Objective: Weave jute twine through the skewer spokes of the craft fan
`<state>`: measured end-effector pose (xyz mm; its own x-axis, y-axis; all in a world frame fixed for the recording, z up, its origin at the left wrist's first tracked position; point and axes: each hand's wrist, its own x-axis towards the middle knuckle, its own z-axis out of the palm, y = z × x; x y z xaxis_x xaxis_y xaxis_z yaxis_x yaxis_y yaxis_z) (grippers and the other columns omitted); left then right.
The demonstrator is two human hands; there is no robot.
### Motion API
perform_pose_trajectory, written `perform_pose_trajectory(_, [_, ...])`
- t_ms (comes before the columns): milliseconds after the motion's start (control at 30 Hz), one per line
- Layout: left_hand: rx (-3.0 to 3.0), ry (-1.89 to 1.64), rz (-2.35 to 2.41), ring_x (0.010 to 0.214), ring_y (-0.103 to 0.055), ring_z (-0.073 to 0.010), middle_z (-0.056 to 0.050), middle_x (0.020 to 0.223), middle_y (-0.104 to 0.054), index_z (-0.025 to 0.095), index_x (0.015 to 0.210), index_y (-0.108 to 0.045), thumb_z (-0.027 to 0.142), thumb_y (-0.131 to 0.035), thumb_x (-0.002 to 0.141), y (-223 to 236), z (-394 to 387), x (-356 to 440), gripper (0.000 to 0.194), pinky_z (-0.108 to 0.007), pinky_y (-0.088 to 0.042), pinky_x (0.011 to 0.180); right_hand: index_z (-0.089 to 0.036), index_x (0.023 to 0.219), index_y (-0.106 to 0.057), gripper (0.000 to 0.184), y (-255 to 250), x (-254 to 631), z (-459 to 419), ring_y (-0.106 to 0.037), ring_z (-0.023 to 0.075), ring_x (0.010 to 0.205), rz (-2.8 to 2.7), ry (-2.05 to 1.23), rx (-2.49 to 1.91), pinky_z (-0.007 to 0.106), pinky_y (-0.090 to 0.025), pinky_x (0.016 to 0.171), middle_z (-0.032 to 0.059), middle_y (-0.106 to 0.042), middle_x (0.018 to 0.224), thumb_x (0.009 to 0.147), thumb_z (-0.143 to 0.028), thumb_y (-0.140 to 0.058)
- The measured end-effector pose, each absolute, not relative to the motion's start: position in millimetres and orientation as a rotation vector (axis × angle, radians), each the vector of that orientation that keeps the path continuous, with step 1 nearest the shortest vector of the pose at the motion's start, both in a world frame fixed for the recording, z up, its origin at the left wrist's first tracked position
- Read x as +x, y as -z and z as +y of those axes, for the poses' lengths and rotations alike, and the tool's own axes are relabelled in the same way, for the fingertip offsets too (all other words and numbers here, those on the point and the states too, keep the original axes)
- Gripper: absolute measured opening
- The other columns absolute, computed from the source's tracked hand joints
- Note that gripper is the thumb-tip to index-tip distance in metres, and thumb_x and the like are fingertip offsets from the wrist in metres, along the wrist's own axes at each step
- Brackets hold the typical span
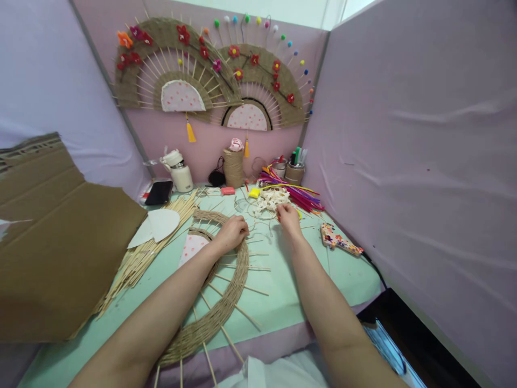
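Head view, facing forward and down

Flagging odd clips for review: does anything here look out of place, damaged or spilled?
Nothing looks spilled. Mildly odd: the large cardboard at left has a rough top edge and overlaps the loose sticks in view; the woven fan under the left hand has ribs reaching past the front of the mint cloth. Both may be normal.

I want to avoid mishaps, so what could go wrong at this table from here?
The bare sticks jutting from the woven fan could perhaps snap if bumped. The fan's near end reaches the edge of the table, so a nudge might bend it. The floral-patterned tool has a black cord trailing off the side; a tug could drag it down.
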<state>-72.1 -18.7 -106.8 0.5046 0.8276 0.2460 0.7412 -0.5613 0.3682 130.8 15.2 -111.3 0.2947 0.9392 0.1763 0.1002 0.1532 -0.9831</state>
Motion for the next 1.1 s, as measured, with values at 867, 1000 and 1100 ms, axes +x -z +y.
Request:
perform_pose_trajectory(867, [2.535, -0.590, 1.296, 0.085, -0.057, -0.0210, -0.007, 0.080, -0.062, 0.019, 0.072, -0.071, 0.020, -0.057, 0.079, 115, -16, -72, 0.016, -0.033, -0.044, 0.082, -0.021, 0.093, -0.044, 0.019, 84, 188, 9, -0.057, 0.0164, 0.093, -0.644, -0.214, -1.284, 0.033, -0.047, 0.084, 0.0060, -0.057, 0.097, 0.078, -0.020, -0.055])
perform_pose_trajectory(1000, [2.524, -0.609, 1.292, 0.085, -0.057, -0.0207, -0.007, 0.082, -0.062, 0.019, 0.073, -0.072, 0.023, -0.058, 0.080, 114, -18, -71, 0.017, -0.032, -0.043, 0.081, -0.017, 0.108, -0.054, 0.034, 84, 162, -1, -0.042, 0.0275, 0.124, -1.072, -0.037, -1.526, 0.046, -0.033, 0.103, 0.0166, -0.049, 0.126, 0.075, -0.019, -0.060])
perform_pose_trajectory(1100, [2.527, -0.610, 1.293, 0.086, -0.057, -0.0206, -0.007, 0.081, -0.062, 0.019, 0.074, -0.073, 0.023, -0.058, 0.081, 115, -18, -71, 0.017, -0.032, -0.043, 0.082, -0.017, 0.111, -0.057, 0.028, 90, 138, -9, -0.053, 0.0218, 0.112, -1.660, -0.363, -1.314, 0.039, -0.039, 0.098, 0.0120, -0.060, 0.116, 0.083, -0.023, -0.054])
